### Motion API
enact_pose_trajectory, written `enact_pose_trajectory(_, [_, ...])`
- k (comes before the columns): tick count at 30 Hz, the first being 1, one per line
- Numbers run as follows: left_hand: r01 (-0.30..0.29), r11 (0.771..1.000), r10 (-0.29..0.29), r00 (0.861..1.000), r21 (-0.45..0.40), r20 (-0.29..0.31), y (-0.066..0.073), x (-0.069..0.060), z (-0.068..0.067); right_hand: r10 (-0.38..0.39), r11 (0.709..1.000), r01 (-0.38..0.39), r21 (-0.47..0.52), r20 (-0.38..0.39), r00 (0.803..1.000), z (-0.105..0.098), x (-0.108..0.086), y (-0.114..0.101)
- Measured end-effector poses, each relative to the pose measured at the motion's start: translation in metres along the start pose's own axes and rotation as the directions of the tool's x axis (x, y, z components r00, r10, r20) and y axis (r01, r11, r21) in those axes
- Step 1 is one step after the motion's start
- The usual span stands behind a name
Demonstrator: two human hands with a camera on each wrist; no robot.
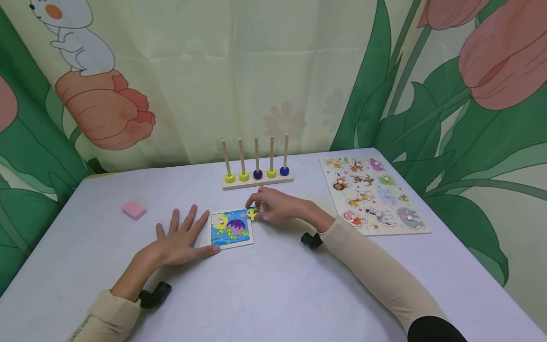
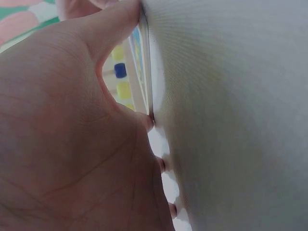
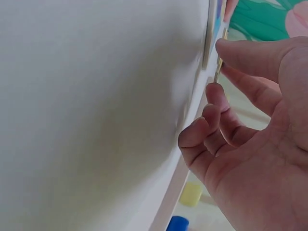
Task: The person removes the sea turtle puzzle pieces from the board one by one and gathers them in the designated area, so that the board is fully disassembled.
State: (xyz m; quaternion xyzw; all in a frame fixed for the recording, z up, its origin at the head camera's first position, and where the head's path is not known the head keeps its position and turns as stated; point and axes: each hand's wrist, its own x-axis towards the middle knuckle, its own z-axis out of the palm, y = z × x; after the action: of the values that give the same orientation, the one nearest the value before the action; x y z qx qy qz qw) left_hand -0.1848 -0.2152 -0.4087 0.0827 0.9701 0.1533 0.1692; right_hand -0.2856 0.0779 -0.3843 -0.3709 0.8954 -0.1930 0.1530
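Observation:
A small square puzzle board (image 1: 231, 240) with a blue dinosaur picture lies on the table in the head view. My left hand (image 1: 179, 244) is spread flat at its left side, with index finger and thumb touching its edge. My right hand (image 1: 278, 205) pinches a small yellow and blue puzzle piece (image 1: 252, 213) at the board's upper right corner. In the right wrist view the thin piece (image 3: 219, 68) is between thumb and fingers of my right hand (image 3: 260, 130), seen edge-on. The left wrist view shows my left hand (image 2: 82, 115) against the board's edge (image 2: 147, 72).
Behind the board stands a wooden peg rack (image 1: 258, 181) with yellow and dark blue beads. A large animal puzzle board (image 1: 372, 194) lies at the right. A pink block (image 1: 134, 209) lies at the left. A printed curtain (image 1: 205, 85) hangs behind the table.

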Motion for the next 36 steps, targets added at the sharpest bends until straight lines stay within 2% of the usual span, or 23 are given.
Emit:
enact_pose_trajectory(7, [0.001,1.000,-0.001,1.000,0.006,0.011,0.004,-0.003,-0.004,0.025,1.000,-0.025,0.000,0.006,1.000,-0.001,-0.005,0.006])
enact_pose_trajectory(14, [-0.005,1.000,0.005,1.000,0.002,-0.014,-0.003,0.000,0.000,0.020,1.000,-0.020,0.004,-0.001,1.000,-0.001,-0.005,0.009])
enact_pose_trajectory(25, [0.006,1.000,-0.006,1.000,-0.016,0.017,0.002,-0.005,-0.006,0.023,0.999,-0.023,0.029,0.015,1.000,0.001,-0.003,0.011])
enact_pose_trajectory(36, [0.021,1.000,-0.021,1.000,-0.005,0.019,0.003,-0.003,-0.003,0.030,0.999,-0.030,0.025,0.011,1.000,0.000,-0.005,0.015])
